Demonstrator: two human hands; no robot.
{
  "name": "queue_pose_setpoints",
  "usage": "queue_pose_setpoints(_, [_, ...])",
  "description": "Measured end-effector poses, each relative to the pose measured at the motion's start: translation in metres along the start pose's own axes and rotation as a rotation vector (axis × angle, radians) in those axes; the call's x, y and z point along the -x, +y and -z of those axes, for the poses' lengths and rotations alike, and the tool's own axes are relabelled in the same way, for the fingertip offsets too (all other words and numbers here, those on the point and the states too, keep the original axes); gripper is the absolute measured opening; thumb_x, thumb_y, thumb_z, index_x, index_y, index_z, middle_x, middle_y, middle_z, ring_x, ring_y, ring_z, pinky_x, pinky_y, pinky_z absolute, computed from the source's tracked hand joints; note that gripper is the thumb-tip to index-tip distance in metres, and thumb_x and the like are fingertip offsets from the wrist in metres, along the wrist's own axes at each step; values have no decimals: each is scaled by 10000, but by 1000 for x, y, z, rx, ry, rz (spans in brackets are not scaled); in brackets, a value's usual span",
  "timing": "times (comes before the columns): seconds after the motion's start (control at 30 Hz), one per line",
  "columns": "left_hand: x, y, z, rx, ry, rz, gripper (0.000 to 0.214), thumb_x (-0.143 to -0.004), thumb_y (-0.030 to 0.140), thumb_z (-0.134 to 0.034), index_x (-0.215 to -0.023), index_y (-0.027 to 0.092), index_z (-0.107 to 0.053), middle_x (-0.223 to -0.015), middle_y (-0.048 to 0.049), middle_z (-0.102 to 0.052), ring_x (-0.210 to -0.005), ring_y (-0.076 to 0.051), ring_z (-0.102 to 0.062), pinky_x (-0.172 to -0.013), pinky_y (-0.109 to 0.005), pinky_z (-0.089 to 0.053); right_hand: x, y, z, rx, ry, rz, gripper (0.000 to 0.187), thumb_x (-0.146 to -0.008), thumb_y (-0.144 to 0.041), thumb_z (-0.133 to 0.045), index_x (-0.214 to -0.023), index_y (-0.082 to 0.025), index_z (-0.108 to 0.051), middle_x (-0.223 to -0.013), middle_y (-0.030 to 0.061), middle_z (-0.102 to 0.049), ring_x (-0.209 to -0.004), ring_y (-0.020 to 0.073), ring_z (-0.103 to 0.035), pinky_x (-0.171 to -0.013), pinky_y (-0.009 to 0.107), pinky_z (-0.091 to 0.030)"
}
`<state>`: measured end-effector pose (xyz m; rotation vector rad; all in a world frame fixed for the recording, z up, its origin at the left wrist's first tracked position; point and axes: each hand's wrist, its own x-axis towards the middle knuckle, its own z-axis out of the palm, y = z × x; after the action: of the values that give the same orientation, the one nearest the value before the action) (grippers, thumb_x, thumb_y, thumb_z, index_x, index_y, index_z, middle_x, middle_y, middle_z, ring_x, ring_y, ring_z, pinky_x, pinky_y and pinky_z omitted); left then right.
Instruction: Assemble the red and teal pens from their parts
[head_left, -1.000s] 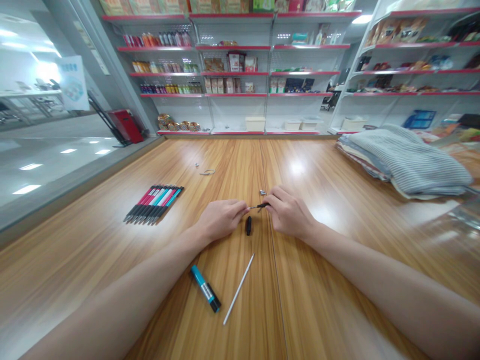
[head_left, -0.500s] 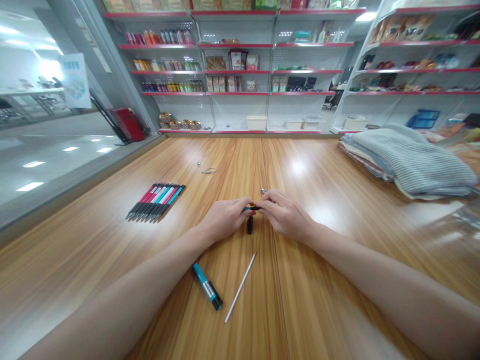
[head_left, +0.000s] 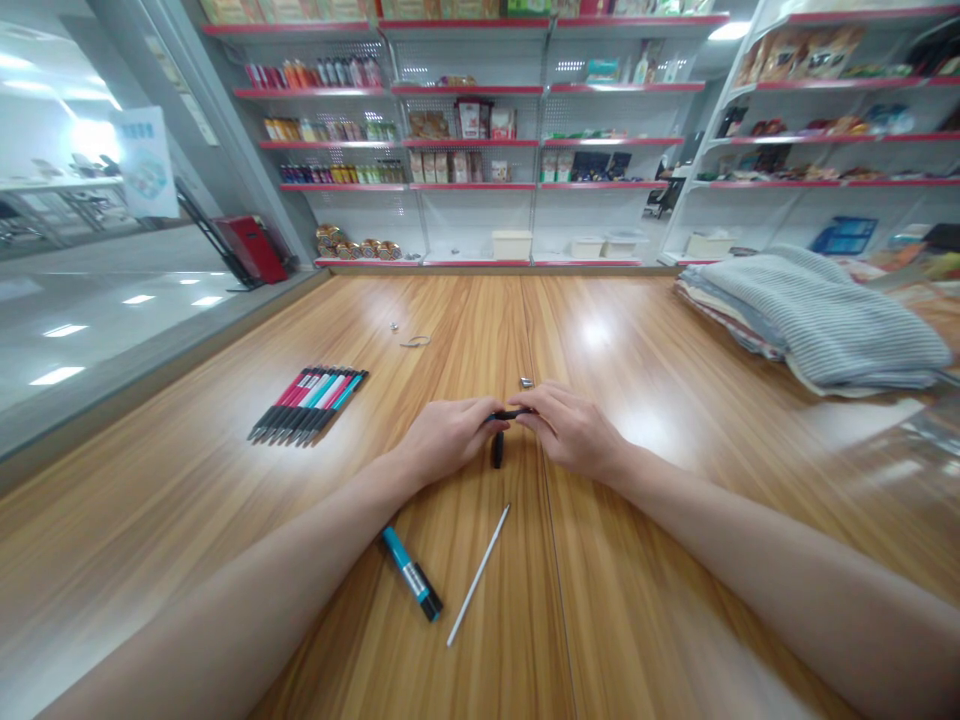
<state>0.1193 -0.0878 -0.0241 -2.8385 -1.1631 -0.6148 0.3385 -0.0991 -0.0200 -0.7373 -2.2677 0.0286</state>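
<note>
Between my left hand [head_left: 450,437] and my right hand [head_left: 576,427] is a slim black pen part [head_left: 512,413], pinched at one end by each hand's fingertips. Fingers hide both of its ends. Just below it, a short black piece [head_left: 498,450] lies on the table. A small silver part [head_left: 526,382] rests beyond my right fingertips. Nearer to me are a thin white pen refill [head_left: 478,575] and a thick teal marker-like piece [head_left: 411,572] with a black end and a label. Part of the teal piece's top touches the outline of my left forearm.
Several pens [head_left: 309,403] in pink, white and teal lie side by side at the left. A thin loop [head_left: 415,342] and a small metal bit [head_left: 394,327] are farther back. Folded cloths [head_left: 814,320] are stacked at the right. Stocked shelves [head_left: 472,185] stand behind the table [head_left: 637,600].
My right hand has shifted slightly away from the left, and more of the black part shows between them. The silver part is more visible. The view has moved a little.
</note>
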Motion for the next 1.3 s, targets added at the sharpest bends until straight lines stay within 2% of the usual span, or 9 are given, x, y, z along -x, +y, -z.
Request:
queue_pose_setpoints(0.2, [0,0,0,-28,20,-16,314,-973,397,-346,-1020,194,-581,-912,-48,-675,-792,-156,-632,-649,-243,-405,-1,-2,1,24,-19,-29,228,-900,-174,-485,-1120,-185,-544,-1013,98,-619,-976,231,-554,-839,386,-473])
queue_pose_setpoints(0.43, [0,-2,-1,-63,34,-47,323,-972,393,-352,-956,183,-597,-860,-35,-667,-745,-146,-613,-625,-245,-381,-1,2,-1,54,-29,-31,137,-927,-229,-480,-965,-173,-599,-868,83,-628,-860,212,-549,-802,379,-457])
queue_pose_setpoints(0.6, [0,-3,-2,-78,58,-58,300,-971,386,-364,-991,191,-591,-855,-27,-664,-737,-141,-612,-609,-246,-370,-1,1,0,62,-35,-63,133,-897,-236,-520,-993,-161,-574,-891,92,-611,-857,216,-540,-764,365,-453])
queue_pose_setpoints(0.8, [0,-3,-2,-84,76,-77,290,-966,380,-383,-928,181,-591,-846,-27,-666,-723,-133,-613,-595,-244,-364,-1,1,0,97,-48,-52,145,-919,-271,-492,-879,-166,-583,-816,81,-594,-810,205,-527,-746,353,-438])
queue_pose_setpoints(0.93, [1,-3,-2,-78,84,-80,286,-966,380,-385,-948,184,-592,-866,-27,-676,-737,-132,-624,-597,-239,-371,-2,2,-1,89,-46,-56,140,-914,-272,-503,-937,-157,-580,-855,83,-600,-834,204,-529,-754,344,-434])
queue_pose_setpoints(1.07, [0,-2,-1,-63,75,-66,283,-964,387,-389,-953,187,-589,-892,-25,-690,-767,-139,-642,-608,-236,-388,-3,2,-1,90,-44,-48,173,-931,-275,-477,-847,-165,-581,-795,71,-594,-793,195,-520,-741,341,-425])
queue_pose_setpoints(1.2, [0,-2,-1,-24,86,-43,276,-960,392,-405,-1067,195,-568,-959,-31,-701,-817,-150,-664,-635,-232,-416,-4,1,-1,65,-33,-53,123,-907,-262,-515,-940,-160,-575,-855,79,-608,-826,200,-524,-751,344,-426])
queue_pose_setpoints(1.3, [0,-2,0,-20,88,-26,279,-948,411,-432,-1063,191,-559,-934,-26,-708,-790,-153,-674,-622,-233,-421,-4,1,-2,83,-38,-43,134,-918,-256,-496,-870,-163,-580,-804,74,-600,-807,198,-517,-746,342,-420])
